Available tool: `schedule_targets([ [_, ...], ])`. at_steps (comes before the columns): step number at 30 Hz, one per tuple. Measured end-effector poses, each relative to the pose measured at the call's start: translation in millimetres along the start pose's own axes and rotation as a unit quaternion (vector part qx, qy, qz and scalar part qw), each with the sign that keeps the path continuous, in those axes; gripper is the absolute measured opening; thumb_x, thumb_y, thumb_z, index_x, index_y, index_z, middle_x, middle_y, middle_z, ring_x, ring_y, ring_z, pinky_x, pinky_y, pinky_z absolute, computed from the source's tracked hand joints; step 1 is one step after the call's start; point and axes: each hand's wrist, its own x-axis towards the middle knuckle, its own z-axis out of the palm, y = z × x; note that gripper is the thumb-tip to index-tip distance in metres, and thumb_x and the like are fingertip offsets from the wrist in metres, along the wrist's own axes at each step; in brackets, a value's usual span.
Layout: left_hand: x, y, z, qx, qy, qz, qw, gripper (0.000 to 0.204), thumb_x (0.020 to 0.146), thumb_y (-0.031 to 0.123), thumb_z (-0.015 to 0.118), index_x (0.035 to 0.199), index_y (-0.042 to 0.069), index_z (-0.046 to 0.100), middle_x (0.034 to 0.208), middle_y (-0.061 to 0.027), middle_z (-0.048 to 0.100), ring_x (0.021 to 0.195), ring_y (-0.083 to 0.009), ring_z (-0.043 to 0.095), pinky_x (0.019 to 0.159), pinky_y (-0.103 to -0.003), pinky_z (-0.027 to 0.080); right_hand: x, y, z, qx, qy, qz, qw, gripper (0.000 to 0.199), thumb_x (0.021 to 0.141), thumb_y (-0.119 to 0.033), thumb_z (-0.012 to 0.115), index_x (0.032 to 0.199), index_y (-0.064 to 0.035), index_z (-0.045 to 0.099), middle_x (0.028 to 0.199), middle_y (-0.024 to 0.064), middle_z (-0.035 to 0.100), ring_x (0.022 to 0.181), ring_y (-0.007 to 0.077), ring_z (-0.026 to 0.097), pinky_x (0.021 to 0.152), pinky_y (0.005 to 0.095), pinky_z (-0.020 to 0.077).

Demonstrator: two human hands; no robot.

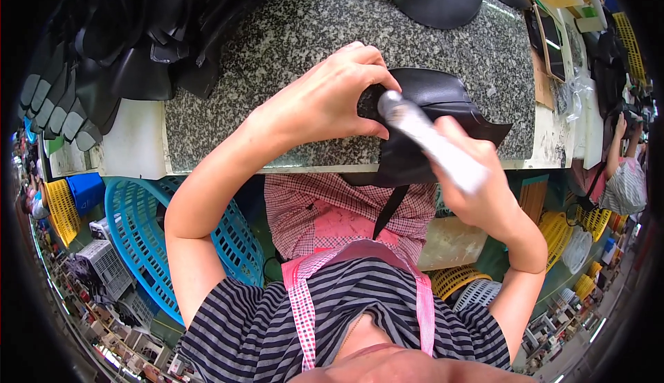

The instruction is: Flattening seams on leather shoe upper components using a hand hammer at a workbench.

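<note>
1 black leather piece [436, 92] is laid on 1 speckled stone slab [277, 51], its lower part hung over the front edge. By the right hand [487, 182], 1 blurred hammer-like tool [443, 149] is gripped firmly. At the leather's left edge, thumb and forefinger of the left hand [339, 91] are held apart, around the tool's head. 1 blue basket [142, 234] is seen below.
</note>
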Motion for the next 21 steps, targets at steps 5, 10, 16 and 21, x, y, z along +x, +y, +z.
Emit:
schedule_targets([
  [5, -21.8, 10.6, -0.9, -0.061, 0.094, -0.018, 0.993, 0.040, 0.061, 0.011, 0.093, 0.096, 0.006, 0.075, 0.096, -0.0095, 0.065, 0.094, -0.0254, 0.064, 0.083, -0.036, 0.054, -2.3, 9.8, -6.8, 0.094, 0.070, 0.006, 0.993, 0.032, 0.102, -0.015, 0.053, 0.125, 0.0049, 0.063, 0.085, 0.0142, 0.069, 0.067, 0.0365, 0.065, 0.066, 0.0429, 0.0517],
  [10, -117.6, 49.2, -21.6, -0.133, 0.347, -0.168, 0.913, 0.028, 0.074, -0.003, 0.085, 0.070, 0.008, 0.059, 0.075, 0.0001, 0.059, 0.076, -0.0156, 0.058, 0.086, -0.034, 0.051, -20.5, 28.1, -38.7, 0.319, 0.230, 0.125, 0.911, 0.037, 0.109, -0.038, 0.042, 0.095, -0.0068, 0.057, 0.066, -0.0079, 0.040, 0.054, -0.0002, 0.033, 0.046, 0.0187, 0.0223],
  [16, -409.3, 97.8, -37.0, -0.165, 0.647, -0.263, 0.696, 0.027, 0.098, 0.003, 0.064, 0.088, 0.015, 0.042, 0.108, -0.0063, 0.062, 0.105, -0.0211, 0.060, 0.096, -0.042, 0.051, 47.2, 67.3, -51.2, -0.121, 0.278, 0.029, 0.953, 0.047, 0.087, -0.026, 0.073, 0.130, -0.0106, 0.065, 0.086, 0.0124, 0.074, 0.074, 0.0244, 0.072, 0.067, 0.0370, 0.0538],
  [21, -601.3, 114.5, 34.0, -0.043, 0.735, -0.395, 0.550, 0.015, 0.097, 0.011, 0.069, 0.108, 0.010, 0.059, 0.106, -0.0054, 0.063, 0.098, -0.0161, 0.061, 0.086, -0.033, 0.052, 90.8, 83.0, -45.7, -0.228, 0.185, 0.068, 0.953, 0.051, 0.082, -0.030, 0.078, 0.128, -0.0121, 0.067, 0.086, 0.0170, 0.074, 0.083, 0.0328, 0.073, 0.079, 0.0440, 0.0579],
])
